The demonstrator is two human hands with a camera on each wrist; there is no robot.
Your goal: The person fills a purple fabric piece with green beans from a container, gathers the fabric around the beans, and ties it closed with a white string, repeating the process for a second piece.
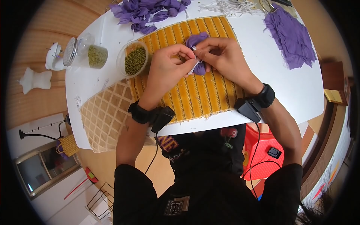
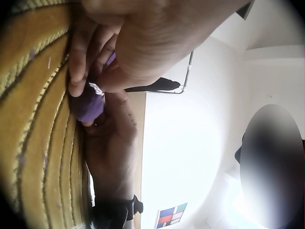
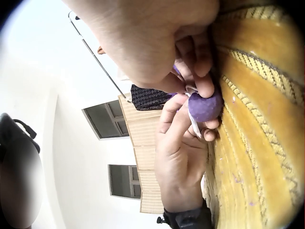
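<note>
A small purple cloth pouch (image 1: 200,68), round at its lower end, lies between both hands, close over the yellow striped cloth (image 1: 195,95). White string (image 3: 194,121) goes round its gathered neck. From the left, my left hand (image 1: 167,65) pinches the string with thumb and forefinger. My right hand (image 1: 227,56) comes from the right, its thumb and fingertips pinching the string at the neck. In the right wrist view the pouch's rounded body (image 3: 206,107) bulges out under the fingers. Fingers partly hide the knot area.
A clear bowl of green beans (image 1: 135,60) stands left of the hands, beside a lidded jar (image 1: 96,56). Purple cloth pieces (image 1: 150,13) and loose white strings (image 1: 234,6) lie at the back. More purple cloth (image 1: 290,35) lies right. A beige lattice cloth (image 1: 108,116) covers the front left.
</note>
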